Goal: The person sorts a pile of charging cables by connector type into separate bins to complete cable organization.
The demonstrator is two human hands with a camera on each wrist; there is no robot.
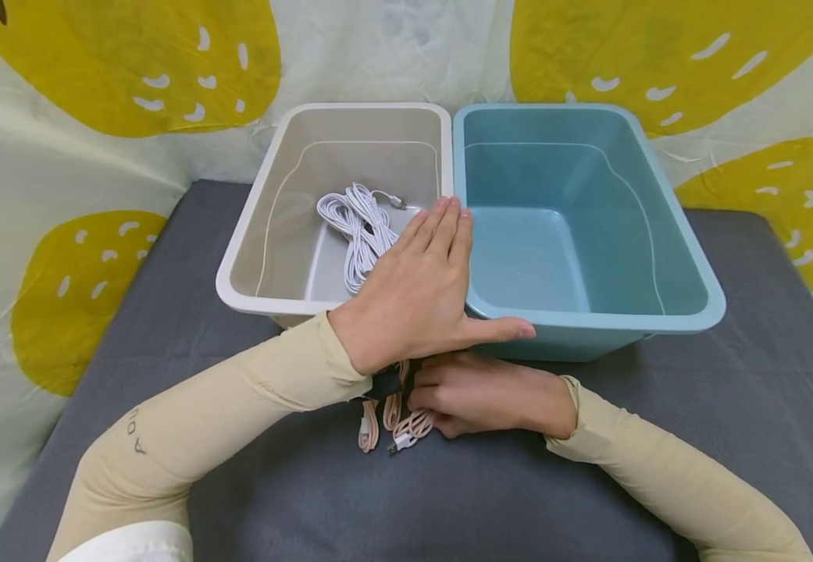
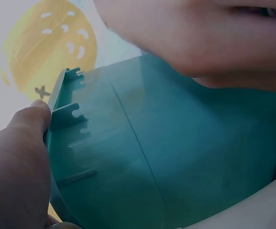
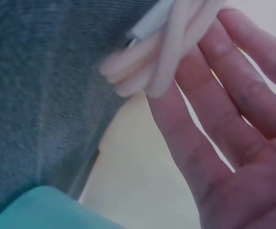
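Observation:
My left hand (image 1: 413, 289) lies flat with straight fingers across the meeting rims of the beige bin (image 1: 237, 295) and the blue bin (image 1: 666, 321). Its thumb (image 2: 18, 143) rests along the blue bin's front rim in the left wrist view. Below it, my right hand (image 1: 493, 394) pinches a coiled pink cable (image 1: 415, 428) with a white plug at its fingertips. The coil (image 3: 166, 52) shows against the long fingers in the right wrist view; the thumb's contact is hidden there. More coiled pink cables (image 1: 369, 428) lie beside it, partly under my left wrist.
Coiled white cables (image 1: 360, 226) lie inside the beige bin. No contents show inside the blue bin. Both bins stand side by side on a dark grey cloth (image 1: 294, 499), before a hanging sheet (image 1: 392, 47) with yellow fruit shapes.

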